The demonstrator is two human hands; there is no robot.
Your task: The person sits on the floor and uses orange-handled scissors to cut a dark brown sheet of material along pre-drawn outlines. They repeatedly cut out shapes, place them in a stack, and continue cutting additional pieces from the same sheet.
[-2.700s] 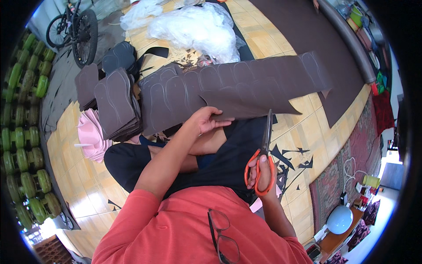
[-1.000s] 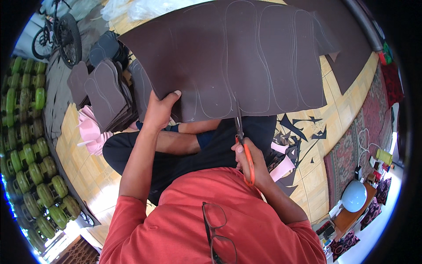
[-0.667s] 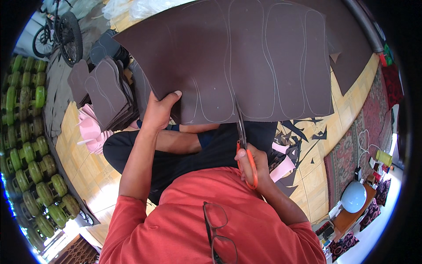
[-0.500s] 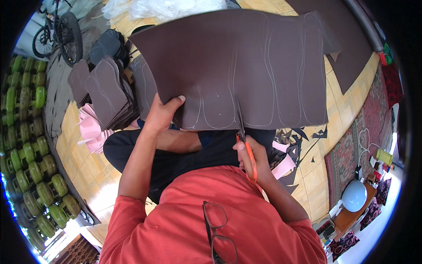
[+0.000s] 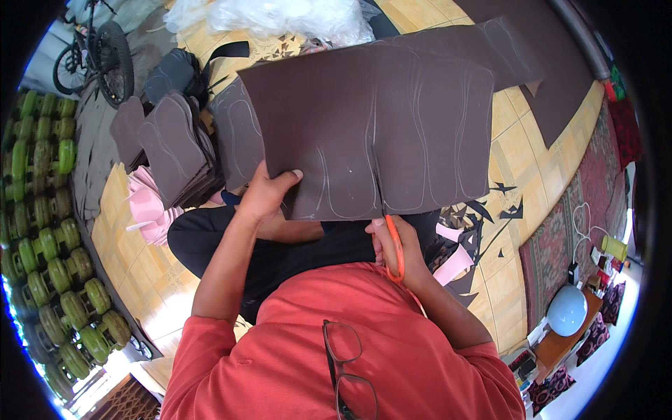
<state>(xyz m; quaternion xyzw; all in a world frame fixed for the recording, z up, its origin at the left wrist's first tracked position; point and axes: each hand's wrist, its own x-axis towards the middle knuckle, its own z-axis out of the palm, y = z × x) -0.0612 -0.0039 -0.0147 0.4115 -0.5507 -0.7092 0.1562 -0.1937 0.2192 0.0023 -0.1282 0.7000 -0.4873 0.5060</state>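
A dark brown foam sheet (image 5: 329,133) with pale sole-shaped outlines spans the space above my lap. Its near left edge is pinched by my left hand (image 5: 264,194), thumb on top and fingers hidden underneath. My right hand (image 5: 399,245) grips orange-handled scissors (image 5: 398,257) at the sheet's near edge. A dark slit runs up from there between two outlines; the blades are mostly hidden by the sheet. To the left stands a stack of cut brown sole shapes (image 5: 173,154), beside pink pieces (image 5: 150,206).
Dark offcuts (image 5: 483,217) and a pink scrap (image 5: 455,264) lie on the tiles right of my knee. Clear plastic wrapping (image 5: 280,19) sits at the far side. More brown sheet (image 5: 553,77) extends at far right. A bicycle (image 5: 105,63) and stacked green cylinders (image 5: 59,245) stand left.
The sheet's far edge has come down toward me, baring offcuts on the floor beyond it. My left hand has shifted slightly nearer and right. The slit reaches farther into the sheet.
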